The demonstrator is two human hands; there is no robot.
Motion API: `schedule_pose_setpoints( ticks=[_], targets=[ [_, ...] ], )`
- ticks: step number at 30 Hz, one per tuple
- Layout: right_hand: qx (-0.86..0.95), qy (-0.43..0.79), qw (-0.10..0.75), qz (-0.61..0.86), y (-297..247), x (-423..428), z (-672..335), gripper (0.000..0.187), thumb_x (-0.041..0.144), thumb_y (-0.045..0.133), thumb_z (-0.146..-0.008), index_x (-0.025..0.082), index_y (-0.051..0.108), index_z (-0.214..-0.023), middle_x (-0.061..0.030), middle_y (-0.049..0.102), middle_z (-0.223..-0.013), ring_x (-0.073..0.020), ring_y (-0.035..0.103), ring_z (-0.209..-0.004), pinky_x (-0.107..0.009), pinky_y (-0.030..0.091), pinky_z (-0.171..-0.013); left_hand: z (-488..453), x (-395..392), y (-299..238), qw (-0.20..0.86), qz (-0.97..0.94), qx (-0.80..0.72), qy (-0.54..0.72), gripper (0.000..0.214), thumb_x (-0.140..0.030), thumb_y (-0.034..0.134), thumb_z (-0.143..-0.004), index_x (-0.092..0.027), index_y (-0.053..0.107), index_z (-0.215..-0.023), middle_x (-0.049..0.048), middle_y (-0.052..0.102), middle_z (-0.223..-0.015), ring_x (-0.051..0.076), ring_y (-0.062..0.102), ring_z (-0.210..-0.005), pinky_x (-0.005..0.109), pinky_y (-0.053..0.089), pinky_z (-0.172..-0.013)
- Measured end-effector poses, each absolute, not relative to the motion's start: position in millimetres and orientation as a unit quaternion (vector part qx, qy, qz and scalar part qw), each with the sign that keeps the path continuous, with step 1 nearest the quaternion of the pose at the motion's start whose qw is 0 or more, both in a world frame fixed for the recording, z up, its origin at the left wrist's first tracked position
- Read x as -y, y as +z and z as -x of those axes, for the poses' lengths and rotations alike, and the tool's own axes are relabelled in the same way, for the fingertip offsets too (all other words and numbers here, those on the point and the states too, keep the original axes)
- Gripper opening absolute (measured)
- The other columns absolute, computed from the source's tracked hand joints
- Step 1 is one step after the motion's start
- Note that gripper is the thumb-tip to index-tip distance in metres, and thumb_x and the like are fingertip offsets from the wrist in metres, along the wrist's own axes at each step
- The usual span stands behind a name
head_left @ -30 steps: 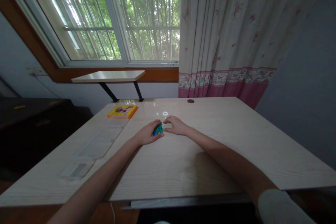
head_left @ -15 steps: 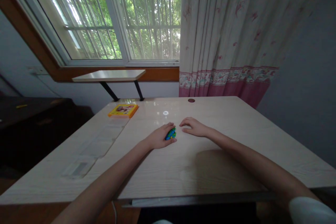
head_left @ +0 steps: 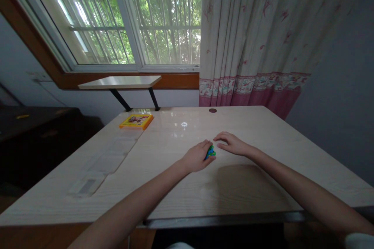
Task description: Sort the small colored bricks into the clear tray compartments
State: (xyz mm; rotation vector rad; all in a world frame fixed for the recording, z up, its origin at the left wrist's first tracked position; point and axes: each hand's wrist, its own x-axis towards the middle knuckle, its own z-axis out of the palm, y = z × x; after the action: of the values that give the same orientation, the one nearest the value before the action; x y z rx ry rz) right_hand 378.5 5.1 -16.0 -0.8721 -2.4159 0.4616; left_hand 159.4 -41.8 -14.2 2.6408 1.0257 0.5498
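My left hand (head_left: 198,156) rests on the light wooden table (head_left: 263,186), its fingers curled around a small blue and green toy (head_left: 210,151). Most of the toy is hidden inside the hand. Just to the right, my right hand (head_left: 232,143) lies low on the tabletop with its fingers stretched toward the toy. Whether its fingertips touch the toy I cannot tell.
A flat yellow box (head_left: 136,121) lies at the table's far left. A clear plastic sheet (head_left: 102,161) runs along the left side. A small shelf (head_left: 119,81) juts out under the window. A curtain (head_left: 251,35) hangs behind the table, and a dark cabinet (head_left: 35,136) stands to the left.
Both hands slid to the right across the table, my left hand carrying the toy with it. My right hand drew apart from the toy and is now close again.
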Motion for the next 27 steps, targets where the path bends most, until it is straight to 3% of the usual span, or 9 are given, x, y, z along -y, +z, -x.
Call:
schedule_pose_setpoints(
  ticks=[5, 15, 20, 27],
  targets=[
    [0.901, 0.159, 0.253, 0.316, -17, -2, -379, 0.024, 0.028, 0.05, -0.083, 0.019, 0.06, -0.103, -0.0078, 0.06, -0.099, -0.0176, 0.053, -0.096, -0.035, 0.04, -0.089, -152, 41, -6, 0.115, -0.905, -0.352, 0.21, 0.062, -0.053, 0.041, -0.081, -0.014, 0.033, -0.129, 0.0168, 0.041, -0.131, 0.029, 0.035, -0.124, 0.046, 0.03, -0.103],
    [0.906, 0.131, 0.239, 0.322, -17, 10, -372, 0.027, 0.03, 0.046, -0.087, 0.02, 0.062, -0.105, -0.0084, 0.058, -0.092, -0.0177, 0.05, -0.09, -0.033, 0.041, -0.085, -101, 37, -7, 0.123, -0.917, -0.37, 0.083, 0.097, -0.07, 0.045, -0.068, -0.01, 0.015, -0.138, 0.0226, 0.02, -0.142, 0.037, 0.021, -0.13, 0.057, 0.019, -0.102],
    [0.909, 0.129, 0.231, 0.323, -16, 16, -367, 0.028, 0.03, 0.046, -0.086, 0.021, 0.062, -0.107, -0.0084, 0.057, -0.089, -0.018, 0.05, -0.088, -0.033, 0.042, -0.083, -121, 40, -7, 0.139, -0.92, -0.35, 0.112, 0.096, -0.068, 0.046, -0.069, -0.011, 0.012, -0.138, 0.0225, 0.023, -0.141, 0.035, 0.022, -0.13, 0.056, 0.02, -0.102],
    [0.911, 0.134, 0.221, 0.322, -16, 16, -369, 0.029, 0.031, 0.047, -0.086, 0.023, 0.062, -0.109, -0.0081, 0.057, -0.09, -0.0182, 0.05, -0.09, -0.033, 0.041, -0.084, -142, 42, -9, 0.138, -0.919, -0.338, 0.149, 0.084, -0.062, 0.047, -0.073, -0.008, 0.023, -0.134, 0.0239, 0.029, -0.138, 0.034, 0.026, -0.129, 0.052, 0.024, -0.103]
  ],
)
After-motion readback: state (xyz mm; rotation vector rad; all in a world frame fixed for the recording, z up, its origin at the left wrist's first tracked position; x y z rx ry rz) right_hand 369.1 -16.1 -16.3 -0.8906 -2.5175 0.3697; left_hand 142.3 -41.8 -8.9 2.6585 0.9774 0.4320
